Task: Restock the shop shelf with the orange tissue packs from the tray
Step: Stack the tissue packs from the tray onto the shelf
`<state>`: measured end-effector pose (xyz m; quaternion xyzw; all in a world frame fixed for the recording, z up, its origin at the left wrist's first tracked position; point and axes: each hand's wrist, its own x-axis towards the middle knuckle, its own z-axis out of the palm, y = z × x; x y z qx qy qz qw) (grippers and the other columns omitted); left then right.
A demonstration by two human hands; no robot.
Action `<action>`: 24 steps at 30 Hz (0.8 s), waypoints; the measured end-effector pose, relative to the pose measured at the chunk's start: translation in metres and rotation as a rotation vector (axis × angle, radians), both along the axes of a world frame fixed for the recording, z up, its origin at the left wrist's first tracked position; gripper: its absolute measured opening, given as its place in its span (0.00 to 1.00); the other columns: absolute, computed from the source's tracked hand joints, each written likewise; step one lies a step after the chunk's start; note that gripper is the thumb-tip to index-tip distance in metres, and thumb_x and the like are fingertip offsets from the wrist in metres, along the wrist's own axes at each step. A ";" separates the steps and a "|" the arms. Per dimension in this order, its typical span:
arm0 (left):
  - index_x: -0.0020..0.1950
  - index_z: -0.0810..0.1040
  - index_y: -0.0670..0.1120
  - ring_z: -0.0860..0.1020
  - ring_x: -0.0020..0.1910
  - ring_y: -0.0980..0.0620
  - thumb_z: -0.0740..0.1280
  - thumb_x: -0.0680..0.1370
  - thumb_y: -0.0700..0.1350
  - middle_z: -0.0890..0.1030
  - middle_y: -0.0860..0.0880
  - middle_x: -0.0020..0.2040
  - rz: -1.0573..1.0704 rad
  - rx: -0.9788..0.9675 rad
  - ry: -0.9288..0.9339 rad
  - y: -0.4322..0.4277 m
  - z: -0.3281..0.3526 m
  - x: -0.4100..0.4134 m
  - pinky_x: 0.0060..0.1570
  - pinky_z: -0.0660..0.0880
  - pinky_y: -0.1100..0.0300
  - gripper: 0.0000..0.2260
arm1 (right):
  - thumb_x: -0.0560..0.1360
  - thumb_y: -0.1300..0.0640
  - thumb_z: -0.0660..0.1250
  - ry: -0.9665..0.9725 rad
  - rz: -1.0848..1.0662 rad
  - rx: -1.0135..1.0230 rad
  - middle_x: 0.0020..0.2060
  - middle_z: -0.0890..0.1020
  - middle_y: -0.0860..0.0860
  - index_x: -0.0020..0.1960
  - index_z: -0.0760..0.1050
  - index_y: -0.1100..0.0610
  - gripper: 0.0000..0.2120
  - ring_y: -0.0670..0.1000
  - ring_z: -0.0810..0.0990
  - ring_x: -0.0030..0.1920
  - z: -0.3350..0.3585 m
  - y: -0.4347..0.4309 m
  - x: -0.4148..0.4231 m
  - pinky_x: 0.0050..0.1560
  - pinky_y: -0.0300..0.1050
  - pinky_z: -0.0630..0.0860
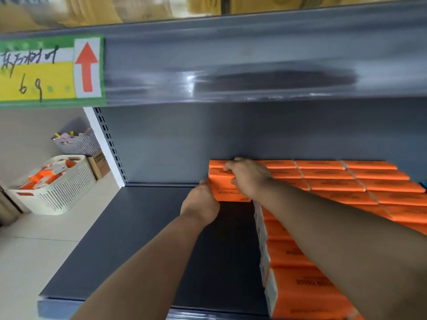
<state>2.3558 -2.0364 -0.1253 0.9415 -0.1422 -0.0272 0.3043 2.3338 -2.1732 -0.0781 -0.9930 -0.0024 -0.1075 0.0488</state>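
**Two grips on one orange pack at the shelf's back left**

Nearest my camera, the left forearm and right forearm reach in, bare, over the shelf, a flat, matt, dark grey metal deck with a matching back panel. Above it runs the glossy grey upper shelf edge, blurred.

Filling the deck's right side is the stocked block of orange packs: smooth film-wrapped bricks in tight rows, with white ends showing along the block's left face.

On the pale floor to the left sits the tray, white slatted plastic, with more orange-and-white packs inside. A lilac basket stands behind it. A yellow-and-green price label with a red arrow is stuck on the upper edge.

The orange tissue pack sits at the block's rear left corner, close to the back panel. Its long axis runs left to right, parallel to that panel, and its black print reads upside down to me.

My right grip is curled over the pack's top. My left grip clasps its left end from just below. Both are grasping it.
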 end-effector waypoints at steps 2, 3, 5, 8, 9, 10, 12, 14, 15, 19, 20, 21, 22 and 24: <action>0.56 0.68 0.44 0.78 0.52 0.45 0.57 0.76 0.36 0.80 0.45 0.51 0.028 0.007 -0.006 0.000 0.003 -0.006 0.44 0.74 0.53 0.11 | 0.76 0.62 0.65 -0.013 0.002 -0.019 0.62 0.74 0.51 0.66 0.72 0.51 0.19 0.53 0.72 0.64 0.005 -0.005 -0.007 0.61 0.48 0.70; 0.55 0.66 0.44 0.78 0.51 0.45 0.57 0.76 0.35 0.80 0.45 0.50 0.037 0.009 -0.012 0.001 0.005 -0.010 0.42 0.73 0.54 0.10 | 0.76 0.61 0.66 -0.017 0.002 -0.030 0.62 0.74 0.51 0.66 0.71 0.51 0.19 0.53 0.72 0.64 0.008 -0.007 -0.013 0.61 0.48 0.70; 0.55 0.65 0.45 0.78 0.49 0.45 0.58 0.76 0.35 0.79 0.45 0.48 0.047 -0.001 -0.022 0.004 0.013 -0.022 0.41 0.72 0.55 0.09 | 0.75 0.60 0.66 -0.023 0.002 -0.047 0.61 0.75 0.51 0.66 0.71 0.51 0.19 0.53 0.72 0.64 0.014 -0.009 -0.028 0.61 0.47 0.70; 0.54 0.66 0.45 0.78 0.47 0.45 0.58 0.76 0.36 0.79 0.46 0.46 0.044 -0.030 -0.035 0.010 0.027 -0.039 0.39 0.73 0.55 0.09 | 0.76 0.59 0.66 -0.021 0.005 -0.074 0.60 0.75 0.52 0.65 0.72 0.51 0.18 0.54 0.73 0.63 0.023 -0.009 -0.061 0.61 0.48 0.71; 0.55 0.67 0.45 0.78 0.48 0.45 0.58 0.76 0.36 0.79 0.46 0.47 0.039 -0.033 -0.044 0.012 0.032 -0.048 0.40 0.73 0.55 0.10 | 0.76 0.59 0.65 -0.024 0.008 -0.082 0.61 0.75 0.52 0.65 0.72 0.51 0.18 0.55 0.72 0.64 0.027 -0.008 -0.073 0.61 0.49 0.71; 0.58 0.69 0.44 0.78 0.49 0.45 0.58 0.75 0.37 0.79 0.46 0.50 0.024 -0.023 -0.055 0.015 0.038 -0.057 0.42 0.72 0.56 0.12 | 0.76 0.59 0.64 -0.027 0.006 -0.088 0.63 0.74 0.52 0.65 0.72 0.51 0.18 0.54 0.71 0.65 0.029 -0.006 -0.087 0.62 0.49 0.70; 0.65 0.71 0.44 0.77 0.55 0.44 0.58 0.76 0.37 0.78 0.46 0.57 -0.023 0.012 -0.089 0.021 0.047 -0.080 0.45 0.71 0.58 0.17 | 0.76 0.59 0.63 -0.040 -0.004 -0.101 0.65 0.73 0.52 0.66 0.71 0.50 0.19 0.54 0.70 0.66 0.033 -0.003 -0.118 0.63 0.49 0.69; 0.65 0.72 0.45 0.76 0.59 0.42 0.59 0.77 0.39 0.78 0.44 0.60 -0.070 0.035 -0.133 0.028 0.054 -0.109 0.48 0.70 0.58 0.17 | 0.76 0.60 0.62 -0.043 -0.008 -0.101 0.63 0.73 0.51 0.65 0.71 0.49 0.18 0.55 0.70 0.65 0.033 0.001 -0.152 0.63 0.49 0.69; 0.64 0.73 0.45 0.75 0.59 0.41 0.59 0.77 0.39 0.79 0.43 0.59 -0.092 0.034 -0.155 0.032 0.057 -0.123 0.50 0.71 0.58 0.16 | 0.76 0.60 0.62 -0.041 -0.008 -0.093 0.62 0.74 0.51 0.65 0.71 0.49 0.18 0.55 0.70 0.65 0.031 0.003 -0.169 0.62 0.49 0.68; 0.60 0.75 0.46 0.77 0.57 0.41 0.61 0.76 0.40 0.81 0.44 0.56 -0.165 -0.005 -0.184 0.042 0.056 -0.182 0.55 0.75 0.52 0.13 | 0.76 0.55 0.63 -0.042 -0.004 -0.066 0.60 0.74 0.51 0.65 0.71 0.49 0.17 0.54 0.69 0.65 0.016 0.011 -0.238 0.62 0.48 0.67; 0.61 0.75 0.46 0.78 0.57 0.42 0.61 0.76 0.40 0.81 0.44 0.57 -0.182 -0.013 -0.176 0.044 0.053 -0.198 0.56 0.75 0.51 0.14 | 0.76 0.55 0.63 -0.042 -0.006 -0.054 0.60 0.74 0.50 0.65 0.71 0.49 0.17 0.54 0.69 0.65 0.009 0.012 -0.255 0.62 0.48 0.66; 0.63 0.75 0.46 0.78 0.58 0.43 0.62 0.76 0.39 0.80 0.45 0.59 -0.201 -0.015 -0.165 0.045 0.050 -0.213 0.57 0.75 0.51 0.15 | 0.76 0.55 0.64 -0.049 -0.004 -0.045 0.59 0.74 0.51 0.65 0.71 0.49 0.17 0.54 0.69 0.65 0.002 0.012 -0.272 0.62 0.49 0.66; 0.64 0.74 0.46 0.78 0.58 0.44 0.62 0.77 0.39 0.80 0.45 0.59 -0.226 -0.012 -0.153 0.045 0.045 -0.228 0.57 0.75 0.51 0.15 | 0.76 0.55 0.64 -0.058 0.000 -0.034 0.59 0.75 0.51 0.64 0.72 0.50 0.17 0.55 0.71 0.64 -0.006 0.012 -0.288 0.62 0.50 0.67; 0.64 0.74 0.45 0.79 0.55 0.43 0.62 0.77 0.39 0.80 0.45 0.58 -0.281 0.007 -0.133 0.044 0.031 -0.256 0.53 0.76 0.50 0.15 | 0.74 0.57 0.67 -0.059 0.002 -0.023 0.55 0.77 0.53 0.62 0.75 0.53 0.16 0.57 0.74 0.60 -0.028 0.012 -0.319 0.59 0.53 0.70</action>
